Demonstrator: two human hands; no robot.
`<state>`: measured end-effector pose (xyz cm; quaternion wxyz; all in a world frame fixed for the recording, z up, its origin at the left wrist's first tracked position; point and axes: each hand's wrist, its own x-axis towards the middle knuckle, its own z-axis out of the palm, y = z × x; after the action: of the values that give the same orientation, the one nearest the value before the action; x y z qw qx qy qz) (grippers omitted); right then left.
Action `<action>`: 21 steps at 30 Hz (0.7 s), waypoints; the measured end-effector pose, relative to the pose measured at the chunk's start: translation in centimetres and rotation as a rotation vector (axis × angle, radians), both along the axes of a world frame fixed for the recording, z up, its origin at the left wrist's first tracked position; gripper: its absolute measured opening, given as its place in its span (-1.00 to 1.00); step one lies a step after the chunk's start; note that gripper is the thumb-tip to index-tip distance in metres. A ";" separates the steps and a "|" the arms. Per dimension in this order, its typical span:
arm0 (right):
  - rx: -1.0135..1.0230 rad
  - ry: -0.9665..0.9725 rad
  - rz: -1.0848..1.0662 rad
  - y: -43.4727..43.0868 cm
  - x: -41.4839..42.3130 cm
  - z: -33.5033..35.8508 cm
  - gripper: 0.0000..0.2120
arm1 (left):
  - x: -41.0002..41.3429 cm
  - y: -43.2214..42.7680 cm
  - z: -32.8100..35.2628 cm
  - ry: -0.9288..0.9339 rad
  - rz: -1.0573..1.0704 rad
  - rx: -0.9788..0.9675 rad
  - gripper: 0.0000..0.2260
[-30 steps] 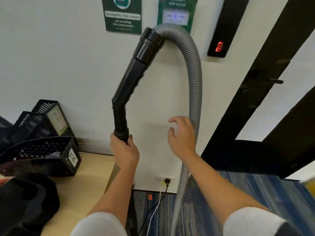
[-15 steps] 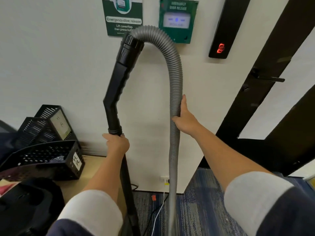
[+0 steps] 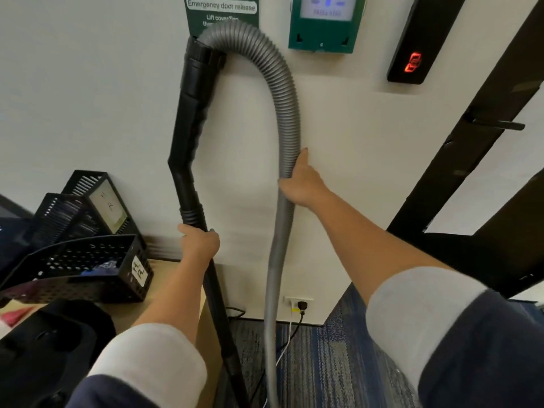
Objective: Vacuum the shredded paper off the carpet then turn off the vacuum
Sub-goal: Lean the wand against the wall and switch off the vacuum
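Observation:
I hold the vacuum's black wand (image 3: pixel 191 128) upright in front of the white wall. My left hand (image 3: pixel 198 241) grips the wand just below its ribbed collar. The grey ribbed hose (image 3: pixel 282 92) arcs from the wand's top over to the right and hangs down to the floor. My right hand (image 3: pixel 300 179) is wrapped round the hose at mid height, thumb pointing up. The blue striped carpet (image 3: pixel 338 363) shows at the bottom. No shredded paper and no vacuum body are in view.
Black mesh trays (image 3: pixel 88 260) sit on a wooden desk (image 3: pixel 164 278) at the left, with a black bag (image 3: pixel 44 348) in front. A wall socket (image 3: pixel 298 303) with plugged cables is low on the wall. A dark door frame (image 3: pixel 471 142) runs along the right.
My right hand reached from open air to the hose and now grips it. The wand has swung more upright and slightly left.

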<state>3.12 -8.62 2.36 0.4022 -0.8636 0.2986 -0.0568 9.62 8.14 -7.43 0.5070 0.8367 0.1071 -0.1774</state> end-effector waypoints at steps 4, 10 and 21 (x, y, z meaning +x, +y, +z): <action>0.008 -0.077 -0.133 -1.6 -1.0 -0.6 -0.14 | -0.9 0.4 -0.2 -0.088 -0.079 0.035 -0.57; -0.006 -0.146 -0.212 -2.5 -2.5 -1.3 -0.06 | -0.6 -0.1 -0.1 -0.083 -0.050 -0.025 -0.50; -0.004 -0.106 -0.175 -2.8 -4.0 -1.5 -0.06 | -1.5 -0.4 -0.4 -0.176 0.047 -0.021 -0.31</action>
<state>-0.87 -11.42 0.81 0.4093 -0.8308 0.3509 -0.1380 8.10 7.74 -7.83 0.5273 0.8408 0.0798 -0.0925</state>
